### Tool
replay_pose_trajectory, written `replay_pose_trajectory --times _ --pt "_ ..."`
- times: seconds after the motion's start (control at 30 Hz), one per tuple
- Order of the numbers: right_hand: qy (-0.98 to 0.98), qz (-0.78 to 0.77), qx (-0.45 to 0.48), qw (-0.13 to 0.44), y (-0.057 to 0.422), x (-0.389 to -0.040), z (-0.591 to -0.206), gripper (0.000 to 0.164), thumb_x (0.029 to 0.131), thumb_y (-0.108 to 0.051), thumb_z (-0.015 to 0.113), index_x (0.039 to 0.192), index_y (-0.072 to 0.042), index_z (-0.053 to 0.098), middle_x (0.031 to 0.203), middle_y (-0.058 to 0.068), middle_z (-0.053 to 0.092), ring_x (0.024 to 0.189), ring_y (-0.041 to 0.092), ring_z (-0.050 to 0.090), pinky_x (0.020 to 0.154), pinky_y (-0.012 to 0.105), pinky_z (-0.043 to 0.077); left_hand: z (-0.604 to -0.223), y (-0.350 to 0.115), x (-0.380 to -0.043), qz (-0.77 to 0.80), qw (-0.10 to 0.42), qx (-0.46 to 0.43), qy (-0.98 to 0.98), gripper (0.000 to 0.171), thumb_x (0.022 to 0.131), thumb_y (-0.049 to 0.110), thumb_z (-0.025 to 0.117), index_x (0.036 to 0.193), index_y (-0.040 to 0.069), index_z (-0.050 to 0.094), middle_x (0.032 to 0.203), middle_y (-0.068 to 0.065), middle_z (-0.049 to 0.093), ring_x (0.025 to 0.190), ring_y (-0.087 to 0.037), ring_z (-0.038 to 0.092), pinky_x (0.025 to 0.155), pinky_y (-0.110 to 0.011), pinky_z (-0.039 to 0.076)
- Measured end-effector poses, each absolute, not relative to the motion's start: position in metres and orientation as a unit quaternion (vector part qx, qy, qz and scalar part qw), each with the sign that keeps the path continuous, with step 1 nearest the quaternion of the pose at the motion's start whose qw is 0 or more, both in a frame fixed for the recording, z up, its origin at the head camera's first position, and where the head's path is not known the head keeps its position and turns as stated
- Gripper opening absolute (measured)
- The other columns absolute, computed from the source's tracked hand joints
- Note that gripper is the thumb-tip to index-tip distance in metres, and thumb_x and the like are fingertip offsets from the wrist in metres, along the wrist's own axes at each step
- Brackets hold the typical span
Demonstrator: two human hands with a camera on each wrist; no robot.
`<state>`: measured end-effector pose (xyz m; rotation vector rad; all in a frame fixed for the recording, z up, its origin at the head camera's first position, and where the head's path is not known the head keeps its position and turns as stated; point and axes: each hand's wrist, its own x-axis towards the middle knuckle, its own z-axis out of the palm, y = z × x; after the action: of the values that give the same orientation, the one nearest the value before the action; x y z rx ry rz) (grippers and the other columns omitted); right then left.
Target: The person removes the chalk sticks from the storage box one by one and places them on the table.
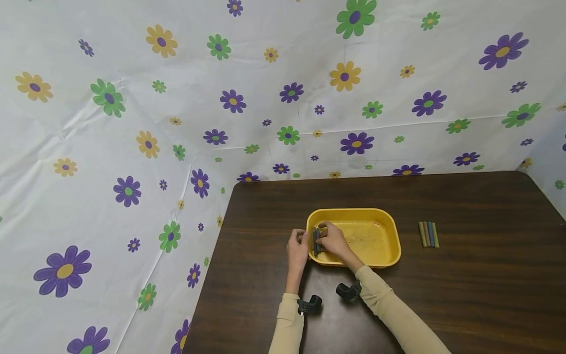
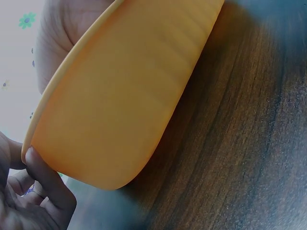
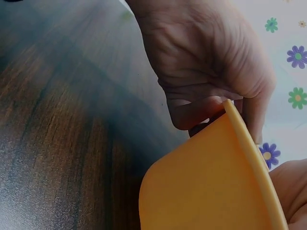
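Note:
A yellow tub point(image 1: 371, 235) stands on the table, with dark chalk sticks point(image 1: 317, 242) upright-to-me side by side at its left end. My left hand point(image 1: 297, 248) grips the tub's left rim; in the left wrist view its thumb point(image 2: 43, 175) presses the outer wall. Inside the tub, my right hand point(image 1: 333, 241) has curled fingers at a chalk stick and seems to pinch it. The right wrist view shows only part of the right hand point(image 3: 295, 191) behind the rim, so its fingertips are hidden there.
To the right of the tub, several coloured chalk sticks point(image 1: 429, 234) lie in a row on the brown wooden table point(image 1: 486, 275). A white flowered cloth point(image 1: 265, 108) hangs behind the table and on its left. Each wrist wears a black camera mount point(image 1: 311, 305).

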<state>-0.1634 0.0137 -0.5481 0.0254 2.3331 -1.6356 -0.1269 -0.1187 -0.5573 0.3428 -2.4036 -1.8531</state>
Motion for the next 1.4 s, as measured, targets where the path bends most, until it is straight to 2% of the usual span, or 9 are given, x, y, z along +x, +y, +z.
replay_pose_trajectory --times 0.27,0.73,1.2,1.4 --pt "0.819 -0.556 -0.011 0.139 0.013 -0.164 -0.548 0.046 0.087 0.014 0.068 0.131 0.013 0.057 0.1 0.027 0.07 0.08 0.032 0.071 0.06 0.037 0.059 -0.557 -0.118 -0.128 -0.603 0.046 0.113 -0.788 0.015 0.107 0.017 0.059 0.109 0.004 0.065 0.083 -0.004 0.065 0.046 -0.01 0.046 0.044 -0.025 0.041" --pt "0.82 -0.557 0.011 0.131 0.016 -0.166 -0.546 0.046 0.087 0.014 0.068 0.132 0.011 0.057 0.103 0.027 0.069 0.089 0.036 0.07 0.064 0.037 0.059 -0.556 -0.117 -0.126 -0.599 0.056 0.107 -0.792 0.016 0.107 0.017 0.059 0.109 0.002 0.065 0.085 -0.011 0.066 0.05 -0.01 0.048 0.046 -0.027 0.043" --pt "0.817 -0.565 0.014 0.111 0.025 -0.169 -0.55 0.048 0.081 0.013 0.067 0.128 0.01 0.06 0.103 0.028 0.07 0.083 0.032 0.07 0.061 0.035 0.058 -0.559 -0.117 -0.128 -0.604 0.056 0.118 -0.786 0.015 0.106 0.016 0.06 0.107 0.002 0.065 0.085 -0.011 0.067 0.047 -0.01 0.048 0.044 -0.025 0.042" --pt "0.786 -0.607 0.025 0.119 0.028 -0.169 -0.548 0.05 0.081 0.014 0.065 0.131 0.009 0.059 0.106 0.03 0.068 0.079 0.034 0.071 0.06 0.039 0.06 -0.559 -0.117 -0.127 -0.607 0.057 0.116 -0.784 0.015 0.106 0.016 0.06 0.108 0.002 0.065 0.086 -0.011 0.067 0.047 -0.01 0.048 0.044 -0.026 0.042"
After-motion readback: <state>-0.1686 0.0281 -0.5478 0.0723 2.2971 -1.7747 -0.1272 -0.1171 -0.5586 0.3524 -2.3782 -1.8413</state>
